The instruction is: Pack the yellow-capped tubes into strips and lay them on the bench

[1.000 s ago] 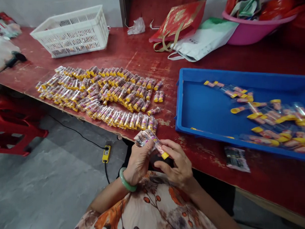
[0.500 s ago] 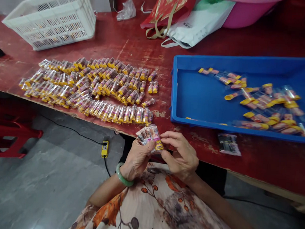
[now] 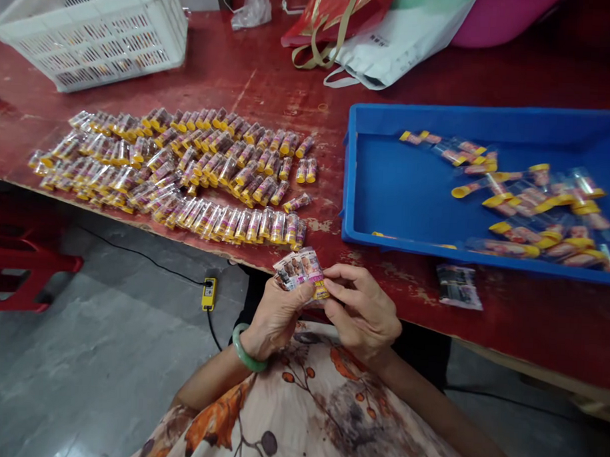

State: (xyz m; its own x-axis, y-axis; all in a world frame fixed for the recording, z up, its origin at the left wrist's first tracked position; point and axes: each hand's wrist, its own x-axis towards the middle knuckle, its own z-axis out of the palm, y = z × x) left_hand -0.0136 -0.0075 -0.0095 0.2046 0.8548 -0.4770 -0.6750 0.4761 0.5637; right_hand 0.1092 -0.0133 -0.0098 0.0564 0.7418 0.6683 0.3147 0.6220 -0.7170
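My left hand (image 3: 278,313) is closed round a small fanned stack of printed cards (image 3: 299,269), its thumb pressed over their front. The cards carry small pictures of people and pink and yellow print. At their right edge, the fingertips and thumb of my right hand (image 3: 365,312) are drawn together on the cards. Just beyond the hands, many clear tubes with yellow ends (image 3: 225,222) lie in rows on the red table (image 3: 331,189). More such tubes (image 3: 526,196) are scattered in a blue tray (image 3: 387,178) at right.
A dark printed packet (image 3: 459,286) lies at the table's front edge. At the back stand a white crate (image 3: 116,42), a red bag (image 3: 332,23), a white bag (image 3: 385,58) and a pink basin (image 3: 502,22). On the floor are a yellow power socket (image 3: 209,294) and a red stool (image 3: 28,272).
The fingertips of my right hand have closed in on the edge of the cards. My left hand keeps its hold. The view has shifted slightly.
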